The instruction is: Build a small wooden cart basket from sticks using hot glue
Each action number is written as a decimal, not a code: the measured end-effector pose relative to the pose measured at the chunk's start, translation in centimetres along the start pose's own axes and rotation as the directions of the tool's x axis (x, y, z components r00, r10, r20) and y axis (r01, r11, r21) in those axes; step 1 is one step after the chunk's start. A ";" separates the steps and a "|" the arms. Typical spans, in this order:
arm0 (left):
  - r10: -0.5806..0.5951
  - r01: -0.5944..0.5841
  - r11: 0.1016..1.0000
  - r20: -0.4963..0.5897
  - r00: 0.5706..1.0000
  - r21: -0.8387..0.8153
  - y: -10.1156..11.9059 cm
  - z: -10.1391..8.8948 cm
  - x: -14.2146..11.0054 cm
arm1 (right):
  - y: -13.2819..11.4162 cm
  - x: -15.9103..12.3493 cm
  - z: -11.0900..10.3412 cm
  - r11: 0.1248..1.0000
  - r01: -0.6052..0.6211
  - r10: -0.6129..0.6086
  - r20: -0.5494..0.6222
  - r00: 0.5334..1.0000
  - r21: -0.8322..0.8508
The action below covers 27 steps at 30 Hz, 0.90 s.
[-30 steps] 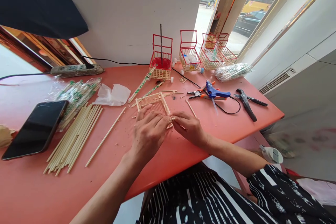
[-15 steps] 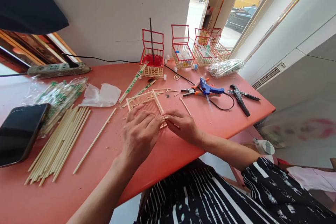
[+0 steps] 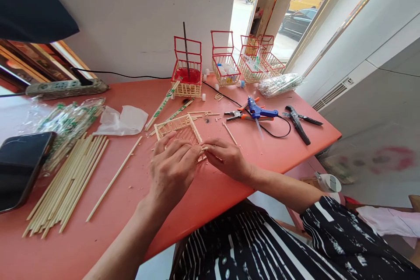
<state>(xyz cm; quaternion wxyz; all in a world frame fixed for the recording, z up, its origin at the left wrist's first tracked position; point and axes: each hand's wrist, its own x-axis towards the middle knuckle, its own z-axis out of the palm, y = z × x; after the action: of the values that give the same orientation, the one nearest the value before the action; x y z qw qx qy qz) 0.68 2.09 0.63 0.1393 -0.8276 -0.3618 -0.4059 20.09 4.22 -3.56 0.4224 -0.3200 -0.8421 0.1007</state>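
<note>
My left hand [image 3: 172, 164] is closed, its fingertips pinched together at the near side of a small wooden stick frame [image 3: 194, 127]. Meeting it there, my right hand [image 3: 228, 157] pinches a short piece of wooden stick [image 3: 204, 148]. Both hands' fingertips touch around this piece, and they cover most of it. The frame rests on the red table with a row of short rungs along its far side; its near left part is hidden behind my left hand. One long loose stick [image 3: 114, 178] lies left of my left hand.
A bundle of sticks [image 3: 67, 183], a phone [image 3: 24, 170] and packaged sticks [image 3: 74, 118] lie left. A blue glue gun [image 3: 260, 111], orange-handled pliers [image 3: 236, 116] and black-handled cutters [image 3: 298, 127] lie right. Red-trimmed stick carts [image 3: 187, 89] stand at the back.
The view has shifted slightly, so the table's things sit a little further left. My hands keep the same pinch at the frame's near corner, with only slight finger movement.
</note>
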 end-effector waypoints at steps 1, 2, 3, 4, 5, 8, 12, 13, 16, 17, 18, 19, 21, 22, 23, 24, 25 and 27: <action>0.002 -0.002 1.000 0.003 1.000 0.002 0.0 0.0 0.0 | 0.0 0.0 0.0 1.000 0.003 -0.003 -0.007 1.000 0.004; 0.003 -0.003 1.000 0.006 1.000 0.004 0.0 0.0 0.1 | 0.0 0.0 0.0 1.000 0.006 -0.006 -0.016 1.000 0.006; 0.006 -0.006 1.000 0.009 1.000 0.007 0.0 -0.1 0.1 | 0.0 0.1 0.0 1.000 0.009 -0.009 -0.023 1.000 0.007; 0.007 -0.007 1.000 0.012 1.000 0.009 0.1 -0.1 0.1 | -0.1 0.1 -0.1 1.000 0.015 -0.014 -0.032 0.999 0.007; 0.008 -0.008 1.000 0.015 1.000 0.011 0.1 -0.1 0.2 | -0.1 0.2 -0.1 1.000 0.022 -0.022 -0.041 0.999 0.008; 0.005 -0.005 1.000 0.016 1.000 0.013 0.1 -0.2 0.3 | -0.3 0.4 -0.3 0.999 0.051 -0.051 -0.062 0.997 0.011; 0.001 -0.001 1.000 0.024 1.000 0.015 0.2 -0.3 0.3 | -0.4 0.5 -0.5 0.998 0.066 -0.067 -0.081 0.994 -0.004; -0.001 0.001 1.000 0.025 1.000 0.015 0.2 -0.3 0.3 | -0.4 0.5 -0.5 0.998 0.065 -0.066 -0.079 0.995 -0.008; -0.006 0.006 1.000 0.026 1.000 0.012 0.2 -0.3 0.3 | -0.4 0.5 -0.4 0.998 0.056 -0.057 -0.062 0.996 -0.018; -0.007 0.006 1.000 0.027 1.000 0.011 0.2 -0.3 0.3 | -0.4 0.4 -0.4 0.998 0.054 -0.055 -0.060 0.997 -0.018; -0.007 0.006 1.000 0.028 1.000 0.011 0.2 -0.3 0.3 | -0.3 0.4 -0.4 0.998 0.054 -0.055 -0.061 0.997 -0.015; -0.006 0.006 1.000 0.029 1.000 0.012 0.2 -0.3 0.3 | -0.3 0.4 -0.4 0.998 0.055 -0.055 -0.066 0.996 -0.011; -0.002 0.001 1.000 0.030 1.000 0.014 0.2 -0.3 0.4 | -0.4 0.4 -0.4 0.998 0.063 -0.063 -0.074 0.995 0.001; 0.000 0.000 1.000 0.031 1.000 0.015 0.2 -0.3 0.4 | -0.4 0.4 -0.4 0.998 0.064 -0.064 -0.076 0.995 0.006; 0.001 -0.002 1.000 0.030 1.000 0.016 0.2 -0.3 0.4 | -0.4 0.4 -0.4 0.998 0.065 -0.064 -0.077 0.995 0.009; 0.001 -0.002 1.000 0.031 1.000 0.018 0.2 -0.3 0.4 | -0.4 0.5 -0.4 0.998 0.066 -0.065 -0.079 0.995 0.011; 0.001 -0.002 1.000 0.030 1.000 0.019 0.1 -0.3 0.4 | -0.4 0.5 -0.4 0.998 0.068 -0.067 -0.082 0.994 0.011; 0.003 -0.004 1.000 0.025 1.000 0.018 0.1 -0.3 0.3 | -0.4 0.6 -0.4 0.997 0.080 -0.078 -0.094 0.993 0.012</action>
<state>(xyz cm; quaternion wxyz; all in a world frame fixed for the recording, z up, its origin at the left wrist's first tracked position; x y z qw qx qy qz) 0.74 2.04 1.04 0.1427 -0.8320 -0.3657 -0.3921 19.98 4.25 -2.81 0.4672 -0.2875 -0.8327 0.0755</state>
